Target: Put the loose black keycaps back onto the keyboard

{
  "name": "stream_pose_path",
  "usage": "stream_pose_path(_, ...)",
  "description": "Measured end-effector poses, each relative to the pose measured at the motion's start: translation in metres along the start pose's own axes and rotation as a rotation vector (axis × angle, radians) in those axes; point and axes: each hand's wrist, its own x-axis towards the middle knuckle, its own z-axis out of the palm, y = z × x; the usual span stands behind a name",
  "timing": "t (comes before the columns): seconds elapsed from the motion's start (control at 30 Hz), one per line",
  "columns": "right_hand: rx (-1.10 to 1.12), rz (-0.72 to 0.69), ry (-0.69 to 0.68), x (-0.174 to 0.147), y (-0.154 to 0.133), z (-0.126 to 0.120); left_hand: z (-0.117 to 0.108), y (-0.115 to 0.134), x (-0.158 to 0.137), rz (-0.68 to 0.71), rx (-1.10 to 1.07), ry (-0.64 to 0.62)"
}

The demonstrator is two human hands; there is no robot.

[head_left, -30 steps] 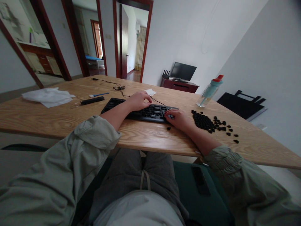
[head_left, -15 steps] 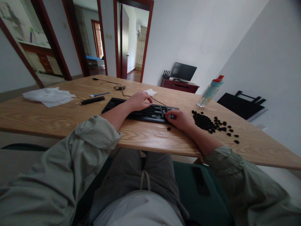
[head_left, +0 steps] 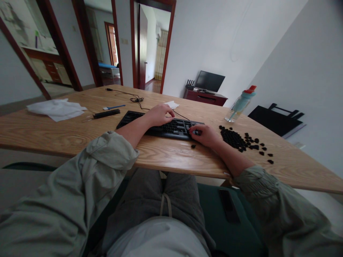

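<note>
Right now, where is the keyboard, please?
In the head view, the keyboard lies near the picture's centre on the wooden table, left of the heap of black pieces. The left hand is over its middle, the right hand at its right end.

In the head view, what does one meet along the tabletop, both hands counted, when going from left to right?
Crumpled white sheet → black stick → left hand → right hand, at the right end of the keyboard → pile of small black pieces.
</note>
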Motion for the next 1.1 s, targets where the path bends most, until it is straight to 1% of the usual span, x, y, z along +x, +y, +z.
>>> stream_pose_path(0.3, -0.014, 0.009, 0.029, -0.0004, 0.0028, 0.0027, -0.0013, 0.003, -0.001, -0.012, 0.001, -0.004)
stream_pose_path(0.57, 0.004, -0.038, 0.023, 0.0013, 0.0005, 0.0019, -0.0017, 0.0029, -0.0008, 0.002, -0.003, -0.005)
stream_pose_path(0.8, -0.024, -0.004, 0.03, 0.0, -0.0008, 0.001, 0.0002, 0.0001, 0.0001, 0.002, -0.008, 0.0)
stream_pose_path(1.1, 0.026, -0.055, 0.039, 0.001, 0.0043, 0.0045, -0.0013, 0.003, -0.0006, -0.001, -0.002, 0.0)
